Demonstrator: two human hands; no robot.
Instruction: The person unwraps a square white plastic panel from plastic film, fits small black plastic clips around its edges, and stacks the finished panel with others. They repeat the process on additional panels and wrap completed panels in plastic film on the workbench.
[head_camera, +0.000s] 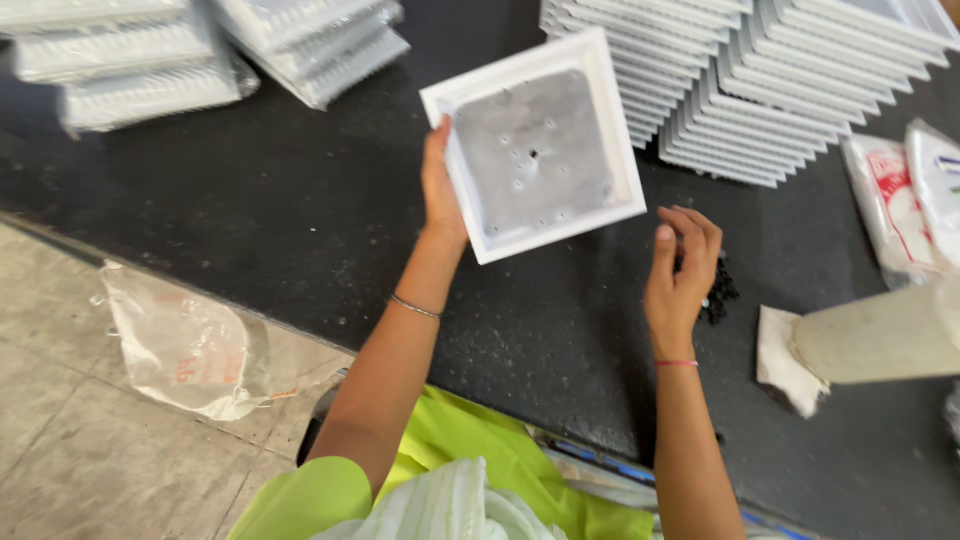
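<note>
My left hand grips the left edge of a square white frame with a grey metal back, held tilted above the black table. Small holes show in the grey plate. My right hand hovers just below the frame's right corner, fingers curled over a small pile of black parts on the table. Whether the fingers pinch one of the parts is hidden.
Leaning rows of the same white frames fill the back right. Wrapped stacks lie at the back left. Plastic packets and a white cylinder sit at the right. A plastic bag lies on the floor.
</note>
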